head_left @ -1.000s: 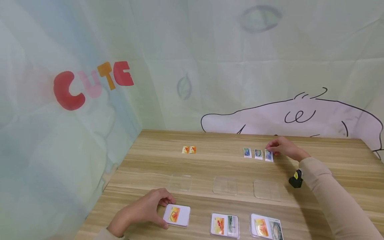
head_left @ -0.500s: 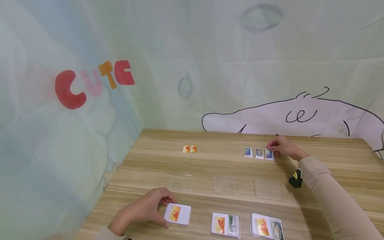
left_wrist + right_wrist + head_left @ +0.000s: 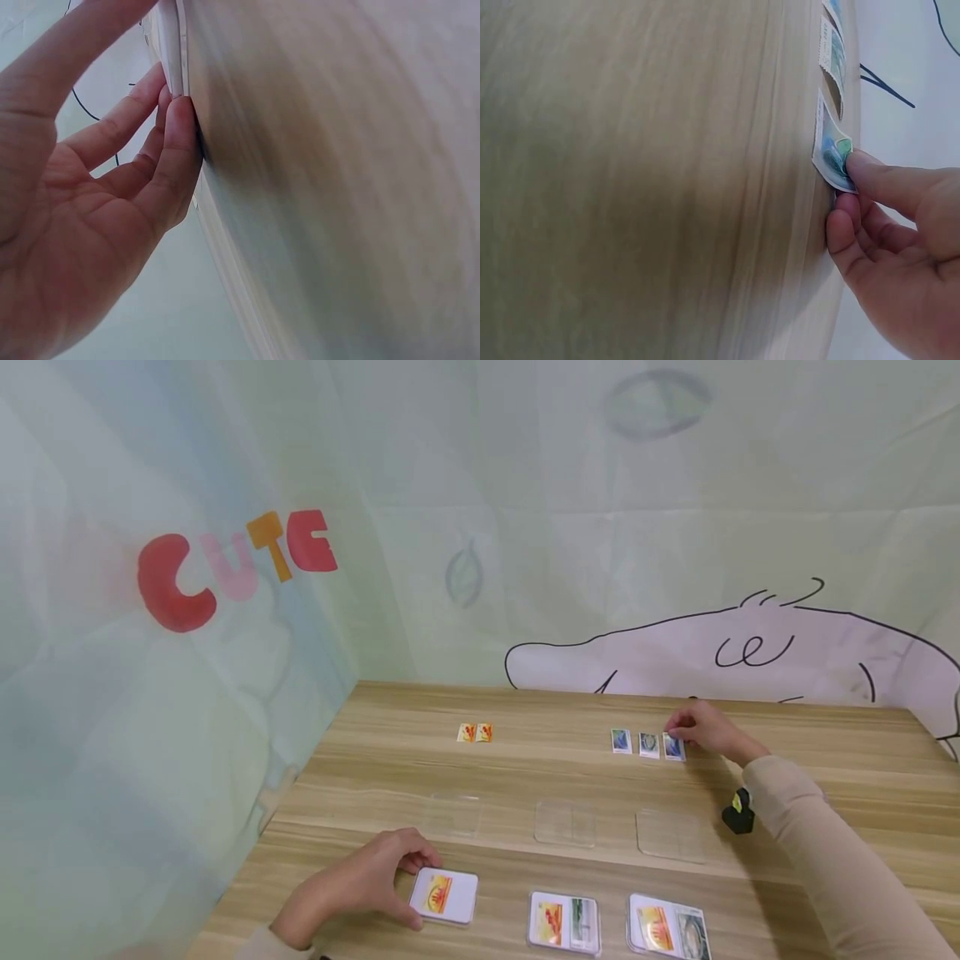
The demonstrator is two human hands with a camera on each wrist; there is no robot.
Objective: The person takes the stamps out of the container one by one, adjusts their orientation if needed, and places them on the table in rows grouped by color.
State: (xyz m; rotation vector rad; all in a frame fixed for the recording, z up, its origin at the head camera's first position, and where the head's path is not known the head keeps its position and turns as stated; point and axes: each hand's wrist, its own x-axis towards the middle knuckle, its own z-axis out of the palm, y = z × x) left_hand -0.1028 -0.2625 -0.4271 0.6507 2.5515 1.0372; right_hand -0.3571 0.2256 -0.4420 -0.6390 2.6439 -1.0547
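My right hand (image 3: pixel 712 731) is at the far right of the table. In the right wrist view its thumb lies on the blue-green postage stamp (image 3: pixel 831 154), fingers underneath, and the stamp bends up at that edge. Two more stamps, a green oval one (image 3: pixel 648 745) and a blue one (image 3: pixel 621 741), lie left of it. At the front left, my left hand (image 3: pixel 367 881) holds a flat clear case (image 3: pixel 461 906) by its left side, thumb and fingers at opposite corners. On the case's white card is an orange-yellow stamp (image 3: pixel 439 894).
Two cases with paired stamps, a middle one (image 3: pixel 564 922) and a right one (image 3: pixel 667 927), lie along the front. Behind are three clear lids: left (image 3: pixel 453 815), middle (image 3: pixel 565 824), right (image 3: pixel 669 836). Two orange stamps (image 3: pixel 476 732) lie farther back. A black object (image 3: pixel 738 814) is by my right forearm.
Both hands stay nearly in place; the right hand keeps at the same stamp. The black object beside the right forearm has turned slightly, and the head view has shifted a little.
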